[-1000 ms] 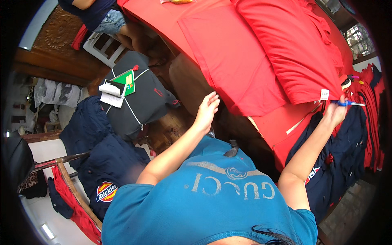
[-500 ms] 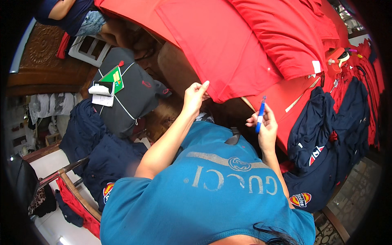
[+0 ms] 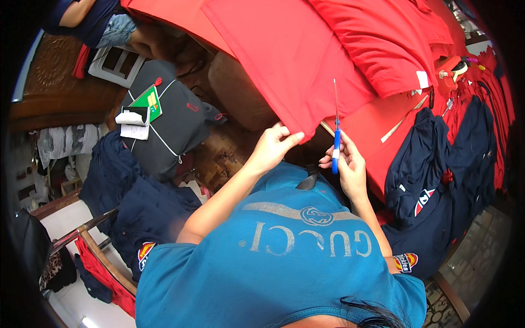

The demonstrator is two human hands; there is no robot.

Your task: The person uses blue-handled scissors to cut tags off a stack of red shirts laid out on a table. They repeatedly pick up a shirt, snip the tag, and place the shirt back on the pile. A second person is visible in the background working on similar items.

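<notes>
My left hand (image 3: 273, 147) is closed in a pinch on the near corner of a red cloth (image 3: 273, 60), which lies spread over the table edge. A few inches to the right, my right hand (image 3: 348, 165) is wrapped round blue-handled scissors (image 3: 336, 143). They are seen edge-on, with the thin metal blades pointing up and away across the red cloth. The blade tips appear over the fabric; whether they touch it I cannot tell.
A folded red garment (image 3: 377, 49) lies further right on the red-covered table. Navy garments (image 3: 415, 164) hang at the right. To the left stand a grey tied bundle (image 3: 175, 120) with papers (image 3: 134, 123) on top and a navy pile (image 3: 136, 202). Another person (image 3: 90, 22) is at the far left.
My left hand has shifted right along the cloth's edge with its corner. The scissors have turned, so their blades now show pointing away; my right hand has moved slightly left.
</notes>
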